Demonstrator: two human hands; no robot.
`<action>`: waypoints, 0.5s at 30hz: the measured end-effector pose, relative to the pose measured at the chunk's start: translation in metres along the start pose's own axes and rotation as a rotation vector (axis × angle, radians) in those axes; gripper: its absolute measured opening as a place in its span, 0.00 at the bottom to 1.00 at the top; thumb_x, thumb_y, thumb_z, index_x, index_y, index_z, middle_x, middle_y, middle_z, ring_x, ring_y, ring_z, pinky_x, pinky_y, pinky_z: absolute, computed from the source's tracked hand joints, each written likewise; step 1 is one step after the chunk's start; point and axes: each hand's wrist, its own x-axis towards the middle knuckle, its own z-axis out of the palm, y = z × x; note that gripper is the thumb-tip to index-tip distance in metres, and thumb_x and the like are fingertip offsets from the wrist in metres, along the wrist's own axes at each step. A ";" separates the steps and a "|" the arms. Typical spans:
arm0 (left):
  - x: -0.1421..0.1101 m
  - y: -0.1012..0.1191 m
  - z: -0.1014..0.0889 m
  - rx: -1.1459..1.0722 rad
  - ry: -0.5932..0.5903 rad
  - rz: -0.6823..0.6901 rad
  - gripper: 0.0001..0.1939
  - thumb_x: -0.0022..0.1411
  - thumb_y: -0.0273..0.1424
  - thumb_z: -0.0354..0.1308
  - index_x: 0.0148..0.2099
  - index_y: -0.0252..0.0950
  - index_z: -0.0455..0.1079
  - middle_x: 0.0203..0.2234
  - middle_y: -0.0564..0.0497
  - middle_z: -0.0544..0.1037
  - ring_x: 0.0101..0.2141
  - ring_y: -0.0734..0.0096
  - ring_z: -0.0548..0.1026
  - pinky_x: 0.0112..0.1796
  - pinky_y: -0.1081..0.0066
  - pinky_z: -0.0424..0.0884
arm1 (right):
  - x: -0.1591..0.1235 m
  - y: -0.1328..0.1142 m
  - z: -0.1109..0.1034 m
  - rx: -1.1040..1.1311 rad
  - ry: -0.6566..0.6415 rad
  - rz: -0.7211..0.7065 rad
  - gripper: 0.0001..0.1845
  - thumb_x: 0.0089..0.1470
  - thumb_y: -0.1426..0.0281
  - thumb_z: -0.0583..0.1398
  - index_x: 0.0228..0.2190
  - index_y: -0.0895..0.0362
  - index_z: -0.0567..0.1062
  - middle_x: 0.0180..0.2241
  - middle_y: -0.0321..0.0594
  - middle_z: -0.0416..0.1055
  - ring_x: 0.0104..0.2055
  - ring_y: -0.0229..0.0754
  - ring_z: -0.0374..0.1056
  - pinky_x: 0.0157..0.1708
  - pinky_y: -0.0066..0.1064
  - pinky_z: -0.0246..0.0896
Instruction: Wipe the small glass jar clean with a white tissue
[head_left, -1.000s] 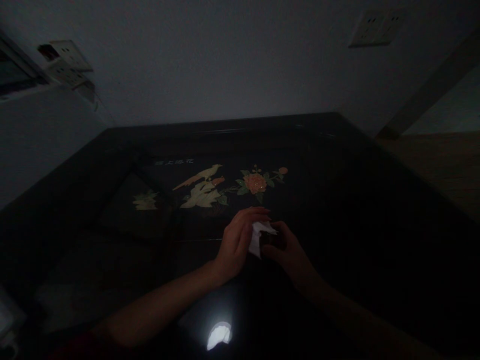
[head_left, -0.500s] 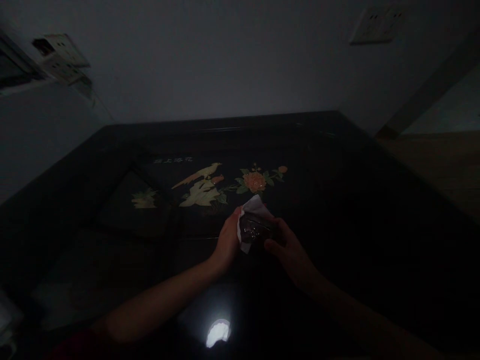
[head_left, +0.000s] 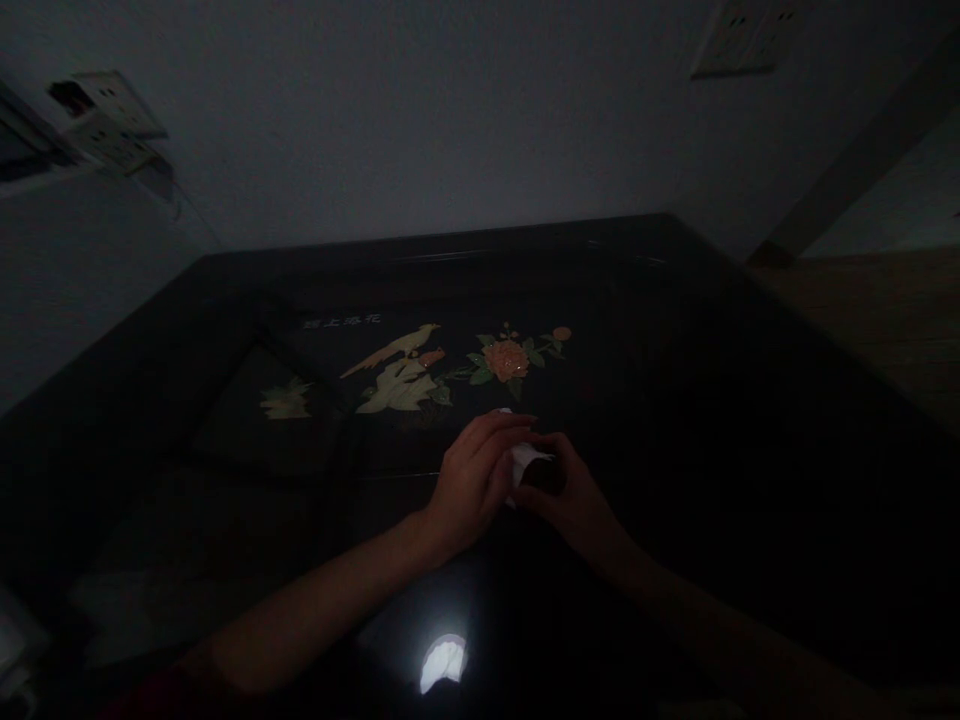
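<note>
Tissue [head_left: 523, 461] sits pinched between my hands near the table's [head_left: 675, 330] middle — left hand [head_left: 474, 478] folds over it, right hand [head_left: 566, 492] grips a dark object; wiping looks unfinished, I judge.

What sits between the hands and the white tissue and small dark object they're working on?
Nothing visible. The left hand lies over the white tissue, and the right hand has its grip on the small dark object beside it. Both hands meet over the dark table. The scene is too dim to identify the object.
</note>
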 end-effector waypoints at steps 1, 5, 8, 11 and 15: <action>0.000 -0.001 0.000 0.006 -0.005 0.032 0.17 0.67 0.30 0.40 0.48 0.35 0.69 0.45 0.43 0.75 0.49 0.62 0.70 0.51 0.58 0.64 | 0.000 0.000 0.000 -0.008 0.002 0.000 0.27 0.34 0.64 0.70 0.35 0.53 0.65 0.33 0.34 0.71 0.38 0.43 0.69 0.37 0.35 0.65; 0.002 -0.003 -0.001 -0.066 0.010 0.044 0.18 0.68 0.31 0.40 0.46 0.35 0.71 0.40 0.43 0.77 0.45 0.63 0.72 0.51 0.59 0.64 | 0.001 0.002 -0.001 0.016 -0.010 0.048 0.25 0.34 0.65 0.70 0.35 0.53 0.66 0.33 0.34 0.71 0.38 0.43 0.68 0.38 0.35 0.64; 0.002 -0.003 0.001 -0.197 0.051 -0.089 0.20 0.68 0.35 0.39 0.43 0.35 0.72 0.39 0.44 0.77 0.45 0.62 0.73 0.49 0.60 0.65 | 0.001 0.003 -0.001 0.051 -0.022 0.096 0.24 0.36 0.63 0.69 0.35 0.53 0.66 0.33 0.34 0.71 0.40 0.44 0.69 0.40 0.36 0.64; 0.001 -0.003 0.003 -0.371 0.108 -0.261 0.22 0.68 0.40 0.40 0.40 0.34 0.73 0.38 0.43 0.77 0.43 0.61 0.73 0.47 0.61 0.67 | 0.001 0.001 0.000 0.070 -0.031 0.126 0.24 0.37 0.61 0.69 0.35 0.53 0.67 0.34 0.36 0.72 0.41 0.45 0.69 0.42 0.37 0.63; 0.000 -0.009 0.011 -0.637 0.175 -0.567 0.23 0.65 0.44 0.43 0.42 0.32 0.73 0.39 0.43 0.78 0.40 0.59 0.75 0.42 0.63 0.70 | -0.002 -0.003 0.001 0.079 -0.034 0.128 0.23 0.38 0.60 0.69 0.34 0.53 0.67 0.33 0.35 0.72 0.40 0.45 0.69 0.40 0.36 0.64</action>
